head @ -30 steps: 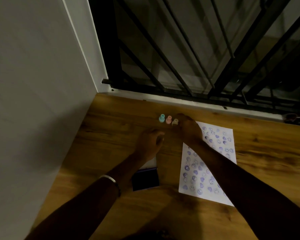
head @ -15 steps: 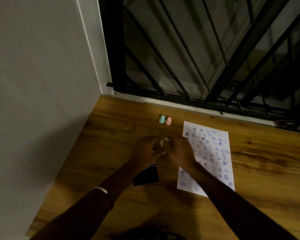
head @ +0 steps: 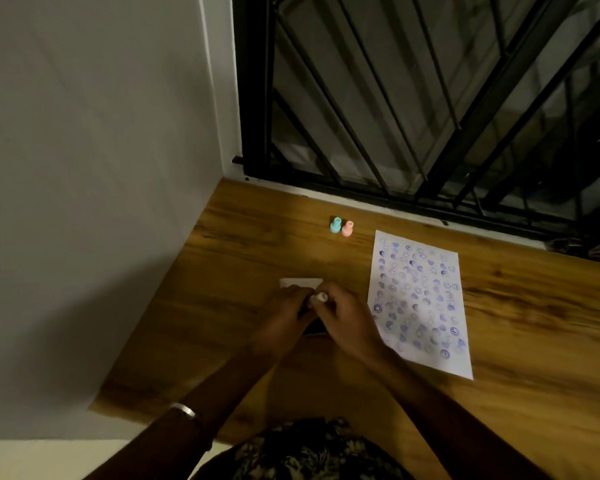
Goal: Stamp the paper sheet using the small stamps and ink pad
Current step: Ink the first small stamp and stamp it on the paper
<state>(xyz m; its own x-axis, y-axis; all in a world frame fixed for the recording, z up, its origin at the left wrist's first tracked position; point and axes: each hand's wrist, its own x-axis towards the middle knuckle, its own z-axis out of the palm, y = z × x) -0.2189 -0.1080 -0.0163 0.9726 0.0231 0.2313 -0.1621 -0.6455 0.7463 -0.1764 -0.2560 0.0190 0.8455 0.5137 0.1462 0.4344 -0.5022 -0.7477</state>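
1. Grey plaster wall (head: 84,168) fills the left side; black metal window grille (head: 430,98) w/ diagonal bars runs across the top right.
2. Brown wood-grain tabletop (head: 516,341) spans the lower centre, butting against the wall on the left and the window sill at the back.
3. Patterned dark fabric (head: 309,452) of the person's clothing shows at the bottom edge, between the two forearms.
4. White rectangular paper sheet (head: 418,303) lies flat on the table, right of both hands, long side running away from the viewer. It's covered in rows of blue/purple stamped marks, approx. top to bottom.
5. Left hand (head: 284,320) and right hand (head: 347,320) meet at table centre, fingertips touching. A thin silver bangle (head: 183,409) sits on the left wrist.
6. Dark ink pad (head: 314,329) is mostly hidden under the hands; only a dark sliver shows between them. Its white open lid (head: 300,283) pokes out just beyond the knuckles.
7. Small cream-coloured stamp (head: 319,298) is pinched between fingertips of both hands, above the pad. Right hand's thumb and forefinger grasp it; left hand's fingers are curled in on it too, but how firmly can't be told.
8. Small teal plastic stamp (head: 335,225) and small pink plastic stamp (head: 347,229) stand upright side by side, just about touching, near the table's back edge, left of the sheet's top corner, well apart from the hands.
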